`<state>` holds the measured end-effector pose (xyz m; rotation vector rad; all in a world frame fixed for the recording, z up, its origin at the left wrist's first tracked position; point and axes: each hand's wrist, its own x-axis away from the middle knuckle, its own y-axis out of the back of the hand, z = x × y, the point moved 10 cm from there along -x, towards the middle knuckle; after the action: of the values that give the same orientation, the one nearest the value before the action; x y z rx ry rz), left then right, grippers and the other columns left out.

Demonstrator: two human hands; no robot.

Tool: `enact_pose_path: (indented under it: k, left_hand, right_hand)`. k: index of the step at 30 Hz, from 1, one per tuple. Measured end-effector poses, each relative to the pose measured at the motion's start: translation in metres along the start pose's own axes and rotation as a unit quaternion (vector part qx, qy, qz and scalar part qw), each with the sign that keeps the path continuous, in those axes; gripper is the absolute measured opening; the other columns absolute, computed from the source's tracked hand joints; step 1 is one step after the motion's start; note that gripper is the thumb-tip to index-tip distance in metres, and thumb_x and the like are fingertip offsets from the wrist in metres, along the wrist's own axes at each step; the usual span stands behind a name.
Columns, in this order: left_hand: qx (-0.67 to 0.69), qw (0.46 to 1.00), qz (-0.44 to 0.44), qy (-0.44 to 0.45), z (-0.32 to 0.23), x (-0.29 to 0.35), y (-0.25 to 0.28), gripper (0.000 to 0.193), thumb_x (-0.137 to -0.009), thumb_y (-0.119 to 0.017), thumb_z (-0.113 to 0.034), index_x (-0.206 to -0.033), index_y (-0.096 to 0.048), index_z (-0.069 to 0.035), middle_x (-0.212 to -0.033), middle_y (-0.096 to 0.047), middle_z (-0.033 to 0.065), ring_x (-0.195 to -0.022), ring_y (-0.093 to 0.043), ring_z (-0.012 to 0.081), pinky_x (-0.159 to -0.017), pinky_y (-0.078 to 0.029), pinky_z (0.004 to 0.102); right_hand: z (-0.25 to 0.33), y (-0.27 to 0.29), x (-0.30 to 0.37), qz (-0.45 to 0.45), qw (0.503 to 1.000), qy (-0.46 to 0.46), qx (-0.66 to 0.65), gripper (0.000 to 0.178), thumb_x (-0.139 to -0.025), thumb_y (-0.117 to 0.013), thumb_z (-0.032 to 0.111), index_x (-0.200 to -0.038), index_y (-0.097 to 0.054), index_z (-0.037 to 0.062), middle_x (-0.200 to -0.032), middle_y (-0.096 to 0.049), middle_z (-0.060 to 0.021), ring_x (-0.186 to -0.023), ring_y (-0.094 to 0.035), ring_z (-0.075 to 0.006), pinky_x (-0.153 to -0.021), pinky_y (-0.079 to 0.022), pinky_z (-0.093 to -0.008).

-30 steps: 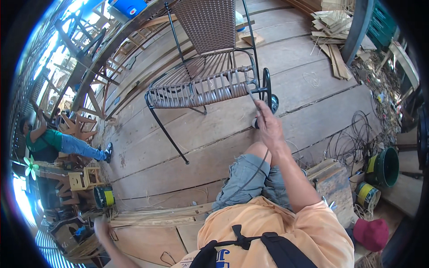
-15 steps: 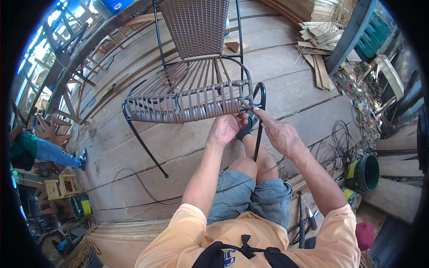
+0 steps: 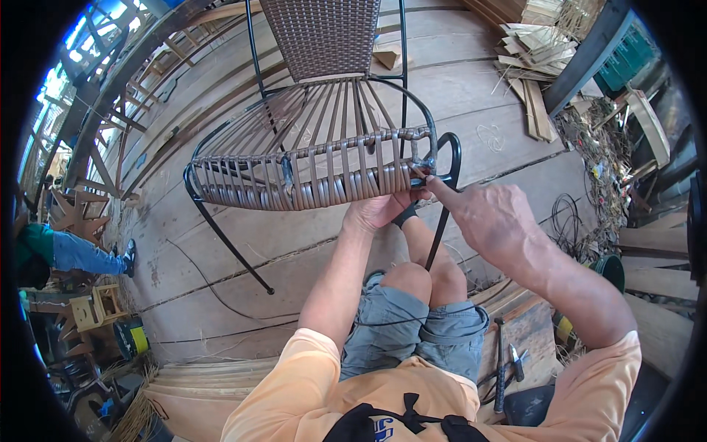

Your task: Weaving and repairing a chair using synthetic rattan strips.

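A chair [image 3: 320, 44] with a black metal frame and a brown woven back stands before me. Brown strips fan across its seat, and its front rail [image 3: 324, 193] is closely wrapped in them. My left hand [image 3: 377, 211] is palm up under the right end of that rail, its fingers curled and partly hidden. At the front right corner, my right hand [image 3: 499, 217] reaches in from the right with a digit pressed to the end of the brown strip [image 3: 418, 177]. Its other fingers are folded. A long dark strand [image 3: 401, 321] crosses my shorts and trails left over the floor.
A hammer [image 3: 500, 368] and pliers [image 3: 516, 361] lie on boards at my right. Wood pieces [image 3: 537, 55] are piled far right beside a grey post [image 3: 585, 62]. Dark coils [image 3: 565, 217] lie right of the chair. Another person's leg [image 3: 85, 255] shows at the left.
My right elbow has swung outward and my right fingers have folded in more. My left fingers have gone further behind the rail. The chair sits slightly nearer and shifted in view.
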<state>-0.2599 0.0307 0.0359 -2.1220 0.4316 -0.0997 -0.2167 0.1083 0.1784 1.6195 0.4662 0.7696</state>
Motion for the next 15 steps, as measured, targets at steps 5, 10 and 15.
enact_pose_path:
  k: [5,10,15]
  left_hand:
    - [0.055,0.995,0.083,-0.021,-0.003,-0.002,-0.019,0.032,-0.085,-0.061,-0.025,-0.111,-0.061,-0.005,-0.112,-0.062,0.0082,-0.104,-0.058,0.0210,-0.090,-0.045,0.0373]
    - [0.002,0.996,0.061,-0.058,-0.005,0.010,-0.020,0.034,-0.085,-0.062,-0.017,-0.117,-0.057,-0.006,-0.114,-0.060,0.0076,-0.105,-0.056,0.0209,-0.088,-0.044,0.0379]
    - [-0.064,0.997,-0.031,-0.039,-0.001,0.029,-0.026,0.042,-0.084,-0.062,-0.012,-0.123,-0.051,-0.004,-0.115,-0.059,0.0082,-0.105,-0.057,0.0231,-0.092,-0.044,0.0395]
  right_hand:
    - [0.009,0.006,-0.013,-0.005,0.999,0.028,0.030,0.041,-0.080,-0.053,0.008,-0.120,-0.049,0.0017,-0.070,-0.062,-0.0105,-0.063,-0.064,-0.0264,-0.052,-0.049,-0.0357]
    - [0.022,0.002,-0.016,-0.002,0.997,0.032,0.068,0.047,-0.080,-0.052,0.007,-0.126,-0.046,0.0030,-0.071,-0.061,-0.0134,-0.062,-0.063,-0.0272,-0.051,-0.049,-0.0364]
    - [0.004,-0.012,-0.008,-0.008,1.000,-0.014,0.020,0.058,-0.079,-0.051,0.004,-0.135,-0.038,0.0049,-0.074,-0.060,-0.0115,-0.065,-0.063,-0.0260,-0.052,-0.050,-0.0373]
